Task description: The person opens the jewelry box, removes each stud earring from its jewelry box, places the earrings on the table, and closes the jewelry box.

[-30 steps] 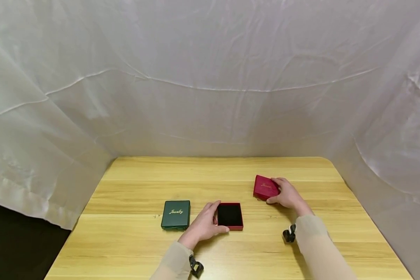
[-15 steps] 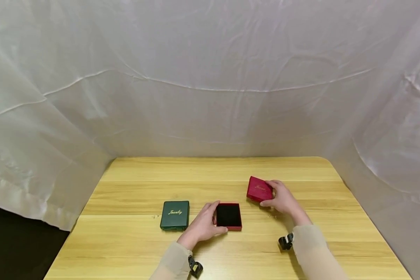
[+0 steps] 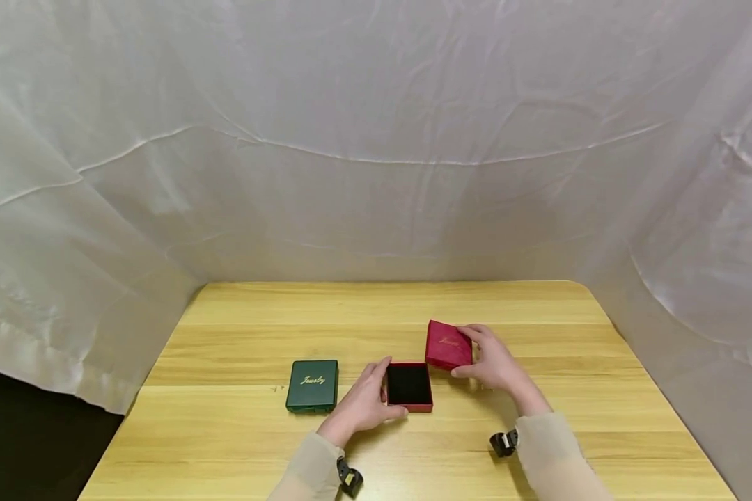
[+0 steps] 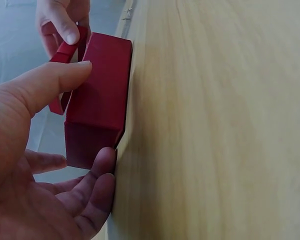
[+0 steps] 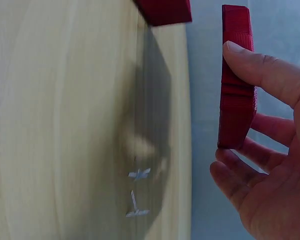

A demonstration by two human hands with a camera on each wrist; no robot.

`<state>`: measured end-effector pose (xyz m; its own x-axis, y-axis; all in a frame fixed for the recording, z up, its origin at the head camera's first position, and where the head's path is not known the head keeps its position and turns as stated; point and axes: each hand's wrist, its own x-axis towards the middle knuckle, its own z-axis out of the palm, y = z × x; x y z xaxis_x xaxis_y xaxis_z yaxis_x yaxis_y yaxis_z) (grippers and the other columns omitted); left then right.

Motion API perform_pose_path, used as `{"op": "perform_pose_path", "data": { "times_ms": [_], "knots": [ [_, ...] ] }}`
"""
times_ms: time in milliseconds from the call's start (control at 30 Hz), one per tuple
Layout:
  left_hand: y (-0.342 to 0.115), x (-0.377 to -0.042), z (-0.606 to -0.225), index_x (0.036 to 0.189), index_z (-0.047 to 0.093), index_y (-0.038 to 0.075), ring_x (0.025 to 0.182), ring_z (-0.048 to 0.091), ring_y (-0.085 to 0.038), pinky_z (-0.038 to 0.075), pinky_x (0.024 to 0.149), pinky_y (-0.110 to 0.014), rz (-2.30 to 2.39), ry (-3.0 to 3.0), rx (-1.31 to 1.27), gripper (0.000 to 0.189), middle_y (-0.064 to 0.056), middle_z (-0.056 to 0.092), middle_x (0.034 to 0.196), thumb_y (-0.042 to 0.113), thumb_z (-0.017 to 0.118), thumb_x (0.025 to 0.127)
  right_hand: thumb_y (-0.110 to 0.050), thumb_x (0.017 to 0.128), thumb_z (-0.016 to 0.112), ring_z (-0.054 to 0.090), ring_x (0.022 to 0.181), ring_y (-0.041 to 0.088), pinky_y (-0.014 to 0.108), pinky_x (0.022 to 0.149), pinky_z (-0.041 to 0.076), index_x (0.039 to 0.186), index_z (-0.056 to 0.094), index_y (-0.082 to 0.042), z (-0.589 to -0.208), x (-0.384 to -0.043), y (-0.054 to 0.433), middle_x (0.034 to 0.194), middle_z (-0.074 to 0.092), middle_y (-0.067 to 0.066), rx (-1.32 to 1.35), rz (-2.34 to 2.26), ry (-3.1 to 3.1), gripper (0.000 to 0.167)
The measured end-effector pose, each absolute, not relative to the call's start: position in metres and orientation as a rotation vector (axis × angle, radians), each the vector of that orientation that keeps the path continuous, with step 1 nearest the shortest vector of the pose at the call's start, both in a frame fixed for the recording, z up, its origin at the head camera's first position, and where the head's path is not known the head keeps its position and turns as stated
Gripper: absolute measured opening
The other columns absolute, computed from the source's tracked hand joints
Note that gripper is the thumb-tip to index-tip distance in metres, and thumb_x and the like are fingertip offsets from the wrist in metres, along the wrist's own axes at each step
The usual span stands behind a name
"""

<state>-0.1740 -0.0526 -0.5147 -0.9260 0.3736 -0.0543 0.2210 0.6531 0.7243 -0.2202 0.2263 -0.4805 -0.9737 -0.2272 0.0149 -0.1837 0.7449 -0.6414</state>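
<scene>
A red jewelry box base (image 3: 421, 408) with a black inside sits on the table, its open side up. My left hand (image 3: 368, 400) holds it at the left, thumb on the front wall and fingers at the left and back. Up and to the right, the matching red lid (image 3: 449, 345) with gold lettering is tilted above the table. My right hand (image 3: 494, 360) grips that lid by its right side. In the right wrist view the lid (image 5: 237, 95) is pinched between thumb and fingers, apart from the base (image 5: 165, 11).
A green box (image 3: 312, 383) lettered "Jewelry" stands left of my left hand. Small silvery pieces (image 5: 138, 212), one T-shaped, lie on the wooden table (image 3: 326, 459) below my right hand. Pale cloth (image 3: 376, 209) hangs behind and at both sides.
My right hand has carried the red lid left and slightly nearer, close to the base's back right corner. My left hand and the base have stayed in place.
</scene>
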Motion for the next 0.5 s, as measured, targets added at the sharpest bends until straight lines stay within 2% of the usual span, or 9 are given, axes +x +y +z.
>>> {"op": "perform_pose_path", "data": {
  "times_ms": [167,267,500],
  "knots": [
    [-0.054,-0.173,-0.513,0.155,0.025,0.008,0.074,0.051,-0.007,0.045,0.071,-0.032,1.160,2.637,0.451,0.104,-0.010,0.044,0.132,0.037,0.085,0.075,-0.018,0.069,0.090,0.040,0.128,0.047,0.064,0.100,0.034,0.143,0.047,0.000,-0.477,-0.213,0.215,0.144,0.041,0.023,-0.412,-1.037,2.883,0.088],
    [-0.056,-0.172,-0.511,0.156,0.023,0.007,0.072,0.051,-0.005,0.044,0.067,-0.029,1.180,2.623,0.449,0.106,-0.008,0.045,0.128,0.036,0.085,0.075,-0.018,0.068,0.090,0.040,0.129,0.046,0.062,0.102,0.034,0.142,0.048,0.001,-0.476,-0.208,0.207,0.144,0.042,0.023,-0.455,-1.035,2.873,0.087],
    [-0.061,-0.170,-0.506,0.155,0.023,0.004,0.077,0.054,-0.010,0.045,0.070,-0.029,1.224,2.620,0.473,0.107,-0.008,0.048,0.122,0.034,0.086,0.075,-0.019,0.065,0.092,0.047,0.125,0.039,0.057,0.101,0.039,0.139,0.053,0.000,-0.476,-0.197,0.188,0.139,0.047,0.018,-0.549,-1.025,2.853,0.086]
  ]
}}
